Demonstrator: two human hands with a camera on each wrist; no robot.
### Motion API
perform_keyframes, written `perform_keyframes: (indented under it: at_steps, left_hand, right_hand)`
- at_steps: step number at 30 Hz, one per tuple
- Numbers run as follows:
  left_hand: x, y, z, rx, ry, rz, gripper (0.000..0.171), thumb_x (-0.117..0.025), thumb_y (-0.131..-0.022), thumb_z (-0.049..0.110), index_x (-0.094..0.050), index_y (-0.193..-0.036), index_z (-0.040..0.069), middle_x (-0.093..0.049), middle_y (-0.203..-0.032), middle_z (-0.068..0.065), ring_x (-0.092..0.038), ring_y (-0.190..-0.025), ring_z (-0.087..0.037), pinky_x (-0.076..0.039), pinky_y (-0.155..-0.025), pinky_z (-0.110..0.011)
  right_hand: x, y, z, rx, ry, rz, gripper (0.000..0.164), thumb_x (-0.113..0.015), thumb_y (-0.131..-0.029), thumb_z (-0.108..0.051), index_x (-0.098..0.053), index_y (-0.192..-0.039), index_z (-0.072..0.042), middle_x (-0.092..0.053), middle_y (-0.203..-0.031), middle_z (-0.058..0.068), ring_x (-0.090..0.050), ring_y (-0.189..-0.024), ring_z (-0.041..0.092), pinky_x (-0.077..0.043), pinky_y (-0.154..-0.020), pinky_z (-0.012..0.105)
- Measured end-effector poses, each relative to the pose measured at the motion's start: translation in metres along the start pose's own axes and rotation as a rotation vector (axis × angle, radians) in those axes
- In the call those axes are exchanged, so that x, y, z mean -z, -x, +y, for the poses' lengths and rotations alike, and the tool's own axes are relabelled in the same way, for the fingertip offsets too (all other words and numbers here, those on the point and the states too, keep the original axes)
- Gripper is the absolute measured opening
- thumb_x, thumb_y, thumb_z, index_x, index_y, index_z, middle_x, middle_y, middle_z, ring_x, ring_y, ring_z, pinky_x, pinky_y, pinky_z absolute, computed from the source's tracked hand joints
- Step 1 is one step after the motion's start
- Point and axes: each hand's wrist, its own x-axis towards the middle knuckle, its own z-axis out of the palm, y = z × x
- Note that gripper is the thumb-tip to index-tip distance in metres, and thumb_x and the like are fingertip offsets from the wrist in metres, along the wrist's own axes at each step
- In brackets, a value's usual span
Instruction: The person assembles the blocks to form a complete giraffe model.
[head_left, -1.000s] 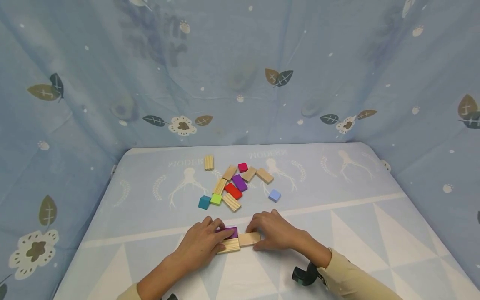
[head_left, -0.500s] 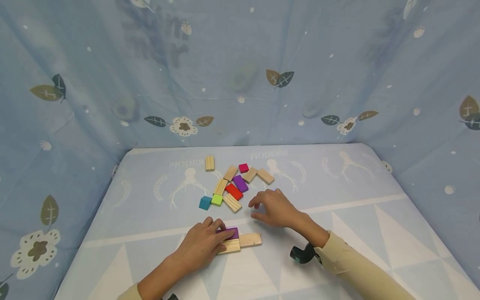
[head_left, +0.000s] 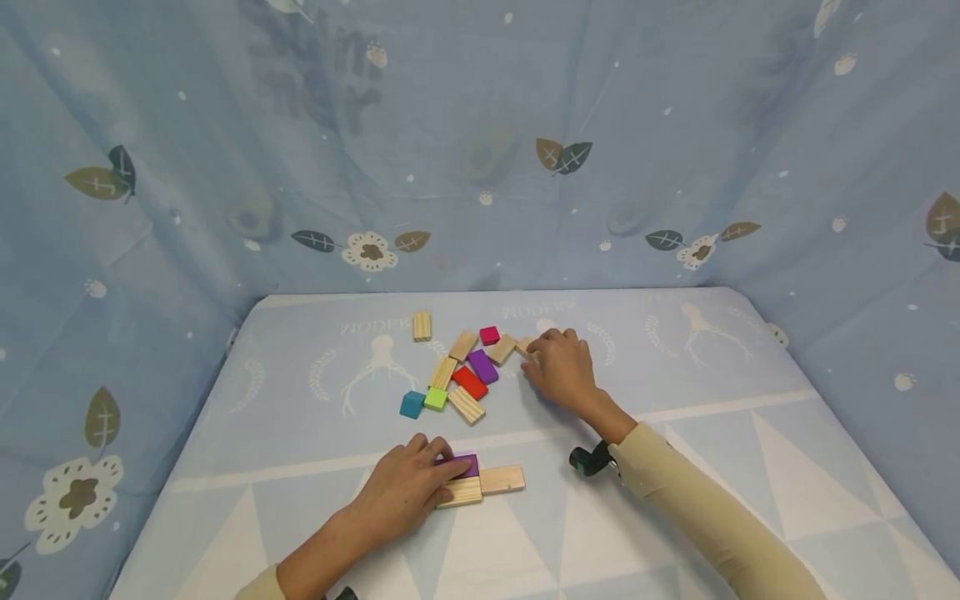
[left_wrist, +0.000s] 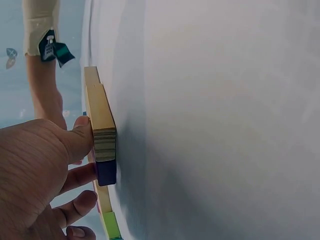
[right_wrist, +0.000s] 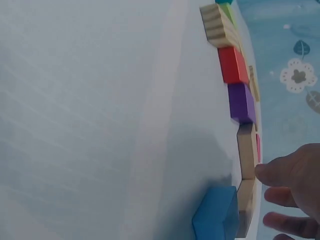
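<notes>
In the head view my left hand (head_left: 401, 487) rests its thumb and index finger on a pale wooden block (head_left: 461, 492) and the purple block (head_left: 468, 467) behind it. The left wrist view shows the thumb at the wooden block (left_wrist: 101, 110) and the index finger at the purple block (left_wrist: 106, 172). Another wooden block (head_left: 502, 480) adjoins them on the right. My right hand (head_left: 564, 367) is over the far right wooden block (head_left: 523, 345), partly covering it. In the right wrist view its thumb tip overlaps a wooden block (right_wrist: 246, 152), fingers spread.
Farther back lie a red block (head_left: 470, 382), a second purple block (head_left: 483, 367), a crimson cube (head_left: 490, 336), a green cube (head_left: 436, 399), a teal cube (head_left: 412, 405) and several wooden blocks. A blue cube (right_wrist: 216, 215) stands below the right hand. Patterned cloth (head_left: 480, 167) hangs behind the table.
My right hand has left the front right wooden block and moved away to the far right wooden block. The left hand stays on its blocks.
</notes>
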Motion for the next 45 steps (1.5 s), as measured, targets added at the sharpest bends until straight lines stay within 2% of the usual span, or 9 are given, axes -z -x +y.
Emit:
perform_keyframes:
  at_steps: [9,16,22,27,33,38,45]
  left_hand:
    - [0.001,0.0,0.0,0.003,0.009,-0.006,0.044,-0.075,-0.087,0.034,-0.066,-0.13,0.028,-0.058,-0.111,0.003,-0.046,-0.092,-0.014,-0.044,-0.069,-0.026]
    - [0.0,0.0,0.001,0.007,0.007,-0.003,0.044,-0.075,-0.087,0.035,-0.066,-0.13,0.028,-0.058,-0.111,0.004,-0.046,-0.092,-0.014,-0.044,-0.069,-0.026]
    - [-0.001,0.001,0.0,-0.001,0.0,0.006,0.043,-0.074,-0.088,0.035,-0.066,-0.129,0.028,-0.058,-0.111,0.004,-0.046,-0.091,-0.013,-0.043,-0.067,-0.026]
    - [-0.001,0.001,0.0,-0.004,-0.01,0.017,0.042,-0.075,-0.088,0.035,-0.067,-0.128,0.028,-0.058,-0.111,0.004,-0.046,-0.09,-0.013,-0.043,-0.067,-0.026]
    - [-0.001,0.001,0.0,0.0,-0.01,0.012,0.042,-0.074,-0.088,0.035,-0.066,-0.128,0.028,-0.058,-0.111,0.004,-0.046,-0.091,-0.014,-0.043,-0.068,-0.026]
    - [-0.001,0.001,-0.001,0.0,-0.003,0.007,0.043,-0.075,-0.087,0.035,-0.066,-0.129,0.028,-0.058,-0.111,0.004,-0.047,-0.092,-0.014,-0.044,-0.068,-0.027]
    - [-0.001,0.001,-0.001,-0.001,0.004,0.006,0.043,-0.075,-0.087,0.034,-0.066,-0.129,0.028,-0.058,-0.112,0.004,-0.047,-0.093,-0.014,-0.046,-0.07,-0.028]
  right_hand:
    - [-0.004,-0.009,0.005,-0.111,0.029,-0.065,0.026,-0.077,-0.083,-0.028,-0.076,-0.102,-0.01,-0.068,-0.092,0.007,-0.054,-0.08,0.027,-0.04,-0.068,0.042]
    - [-0.004,-0.013,0.008,-0.12,0.007,-0.053,0.021,-0.077,-0.081,-0.019,-0.077,-0.098,-0.007,-0.073,-0.09,0.007,-0.064,-0.078,0.028,-0.042,-0.071,0.043]
    - [0.003,-0.01,0.006,-0.113,-0.012,-0.018,0.02,-0.077,-0.079,-0.016,-0.078,-0.097,-0.007,-0.073,-0.09,0.007,-0.065,-0.077,0.026,-0.041,-0.072,0.044]
    - [0.01,-0.001,-0.002,-0.066,-0.037,0.026,0.019,-0.079,-0.077,-0.015,-0.078,-0.095,-0.009,-0.073,-0.085,0.004,-0.061,-0.07,0.021,-0.039,-0.068,0.041]
    - [0.02,0.018,-0.019,0.037,-0.115,0.003,0.017,-0.083,-0.076,-0.014,-0.079,-0.092,-0.011,-0.073,-0.092,0.002,-0.058,-0.073,0.015,-0.042,-0.074,0.039]
    - [0.024,0.037,-0.03,0.133,-0.181,-0.069,0.019,-0.084,-0.074,-0.011,-0.078,-0.092,-0.013,-0.073,-0.096,-0.001,-0.065,-0.085,0.016,-0.051,-0.076,0.035]
    - [0.026,0.056,-0.04,0.204,-0.273,-0.244,0.023,-0.085,-0.074,-0.012,-0.077,-0.095,-0.015,-0.072,-0.095,-0.006,-0.065,-0.092,0.016,-0.052,-0.08,0.035]
